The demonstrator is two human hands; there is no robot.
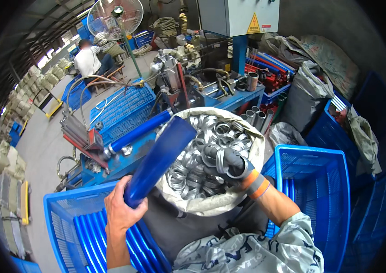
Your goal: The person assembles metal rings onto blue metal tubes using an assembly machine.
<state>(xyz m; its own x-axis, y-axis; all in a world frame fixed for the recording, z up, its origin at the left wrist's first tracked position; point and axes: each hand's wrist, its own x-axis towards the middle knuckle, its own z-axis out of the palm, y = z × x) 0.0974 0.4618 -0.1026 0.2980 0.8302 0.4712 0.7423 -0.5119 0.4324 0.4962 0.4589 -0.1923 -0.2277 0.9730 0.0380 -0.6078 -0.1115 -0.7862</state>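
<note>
- Landmark = white sack (211,207), mouth rolled open, full of silver metal rings (202,136); sits just ahead of the person, centre of view.
- Left hand (122,211): bare, closed round the near end of a blue tube (158,159), just left of the sack's near rim.
- Blue tube: tilted up and away from that hand; far open end lies over the sack's left rim, at the edge of the ring pile.
- Right hand (229,161): dark glove w/ orange-striped cuff, down inside the sack on its right half, fingers closed on one or more rings (222,159); exact count can't tell.
- Right forearm in a printed pale sleeve (270,245), coming up from the sack's near right side.
- Blue crate (65,218), left of and below the sack: more blue tubes (111,245) lying side by side in it, under the left wrist.
- 2nd blue crate (320,200), just right of the sack; a few blue tubes at its near-left wall.
- Beyond the sack: blue machine (124,136) w/ hoses, grey tube ends (256,118) standing upright just past the far rim.
- Far left beyond the sack: another person in a white top (87,61), seated near a standing fan (115,18).
</note>
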